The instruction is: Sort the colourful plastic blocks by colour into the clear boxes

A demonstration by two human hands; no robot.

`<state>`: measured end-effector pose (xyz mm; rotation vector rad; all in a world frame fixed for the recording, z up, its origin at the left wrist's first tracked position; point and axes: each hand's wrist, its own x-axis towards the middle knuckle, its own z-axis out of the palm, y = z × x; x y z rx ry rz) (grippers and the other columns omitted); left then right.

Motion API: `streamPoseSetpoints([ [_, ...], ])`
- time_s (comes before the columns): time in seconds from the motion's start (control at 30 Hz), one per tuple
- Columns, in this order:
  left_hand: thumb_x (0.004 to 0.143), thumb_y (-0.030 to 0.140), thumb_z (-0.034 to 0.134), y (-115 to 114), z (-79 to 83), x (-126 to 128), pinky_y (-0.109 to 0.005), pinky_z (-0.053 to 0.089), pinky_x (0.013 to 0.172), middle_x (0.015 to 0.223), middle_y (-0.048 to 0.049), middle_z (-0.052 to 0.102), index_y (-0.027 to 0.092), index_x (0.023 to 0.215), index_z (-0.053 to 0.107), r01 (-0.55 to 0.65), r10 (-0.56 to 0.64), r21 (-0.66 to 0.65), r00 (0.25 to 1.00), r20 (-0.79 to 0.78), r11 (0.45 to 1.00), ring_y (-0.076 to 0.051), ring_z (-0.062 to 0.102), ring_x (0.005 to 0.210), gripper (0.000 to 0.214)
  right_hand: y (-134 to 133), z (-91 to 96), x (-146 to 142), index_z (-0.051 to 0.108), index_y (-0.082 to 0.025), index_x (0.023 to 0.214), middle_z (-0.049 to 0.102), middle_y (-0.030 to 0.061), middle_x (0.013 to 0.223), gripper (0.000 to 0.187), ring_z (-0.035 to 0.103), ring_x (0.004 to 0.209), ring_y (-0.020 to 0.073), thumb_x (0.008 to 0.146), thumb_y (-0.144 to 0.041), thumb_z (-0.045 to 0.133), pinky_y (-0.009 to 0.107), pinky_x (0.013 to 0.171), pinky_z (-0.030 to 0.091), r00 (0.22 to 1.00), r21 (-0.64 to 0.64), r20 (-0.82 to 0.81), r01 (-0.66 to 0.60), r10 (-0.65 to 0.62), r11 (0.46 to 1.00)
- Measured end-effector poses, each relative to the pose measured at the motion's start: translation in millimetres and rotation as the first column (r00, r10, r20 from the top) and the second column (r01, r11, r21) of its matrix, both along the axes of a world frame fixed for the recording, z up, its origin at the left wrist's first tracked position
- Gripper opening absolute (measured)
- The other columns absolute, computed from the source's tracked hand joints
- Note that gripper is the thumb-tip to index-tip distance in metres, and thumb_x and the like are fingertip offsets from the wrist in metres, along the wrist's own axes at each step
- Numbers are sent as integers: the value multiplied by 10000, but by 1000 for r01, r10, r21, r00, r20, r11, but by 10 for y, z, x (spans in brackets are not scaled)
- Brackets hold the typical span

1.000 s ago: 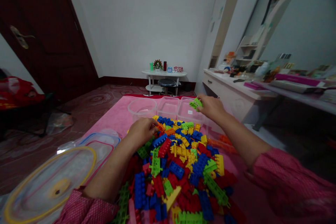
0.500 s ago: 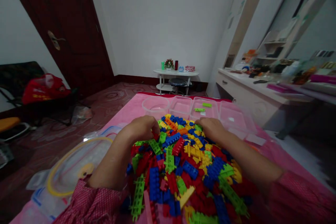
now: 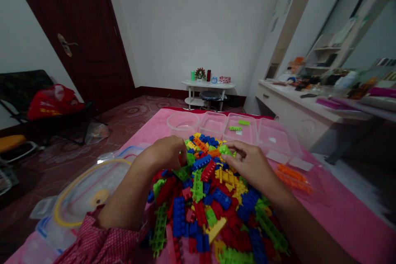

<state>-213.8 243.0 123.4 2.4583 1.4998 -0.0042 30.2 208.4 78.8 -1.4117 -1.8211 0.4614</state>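
Green brick [image 3: 225, 149] seems pinched by the thumb and fingers of your right hand [image 3: 249, 161], at the far side of the brick heap [image 3: 200, 213]; your left hand [image 3: 168, 151] touches its left, grip untellable. Picking looks underway; next calls for a steady lift

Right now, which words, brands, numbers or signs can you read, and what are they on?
None readable.
Red bag: yellow and pale marks, too blurred to read.
White patch at the tub with two green bricks: too small to tell if anything is printed.
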Motion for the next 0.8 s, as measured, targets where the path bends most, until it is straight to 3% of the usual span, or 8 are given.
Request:
streamPoseSetpoints([
  [0.2, 627, 149, 573, -40, 192, -153, -197, 355, 509, 625, -4, 674, 201, 707, 729, 16, -25, 91, 995, 95, 996, -114, 571, 550, 183, -158, 102, -178, 621, -186, 1099, 473, -31, 726, 391, 380, 515, 59, 725, -296, 638, 185, 454, 310, 951, -203, -270, -209, 151, 956],
  [0.37, 703, 165, 525, -194, 333, -47, -199, 408, 579, 696, -9, 687, 181, 765, 711, 127, -175, 196, 953, 248, 972, -107, 577, 592, 197, -172, 111, -246, 641, -181, 1035, 503, -15, 747, 359, 443, 578, 79, 714, -341, 661, 193, 491, 357, 918, -196, -367, -235, 151, 952],
  [0.47, 708, 127, 509, -268, 276, 173, -207, 414, 606, 719, -18, 686, 171, 756, 703, 281, -332, 207, 901, 278, 937, -109, 572, 615, 205, -128, 85, -209, 653, -157, 969, 559, 5, 742, 372, 507, 643, 114, 708, -422, 667, 221, 555, 404, 890, -202, -440, -232, 123, 952],
  [0.53, 699, 103, 505, -292, 206, 312, -217, 417, 624, 711, -21, 682, 172, 743, 702, 330, -381, 209, 877, 292, 921, -115, 571, 626, 213, -107, 72, -174, 655, -151, 936, 589, 13, 741, 395, 526, 660, 127, 702, -469, 666, 235, 588, 414, 860, -229, -482, -310, 169, 923],
  [0.67, 686, 83, 520, -300, 81, 484, -221, 409, 592, 666, -20, 670, 174, 716, 700, 304, -355, 192, 859, 368, 933, -120, 564, 603, 203, -140, 23, -134, 654, -161, 862, 585, -14, 731, 324, 495, 630, 110, 666, -410, 719, 218, 565, 377, 840, -279, -428, -474, 334, 835],
  [0.8, 721, 108, 550, -285, 63, 549, -205, 404, 558, 661, -16, 670, 149, 745, 695, 269, -317, 168, 788, 527, 948, -110, 577, 585, 152, -175, -9, -115, 627, -160, 796, 529, -46, 652, 209, 443, 568, 86, 661, -298, 706, 199, 511, 340, 897, -329, -305, -414, 320, 848],
])
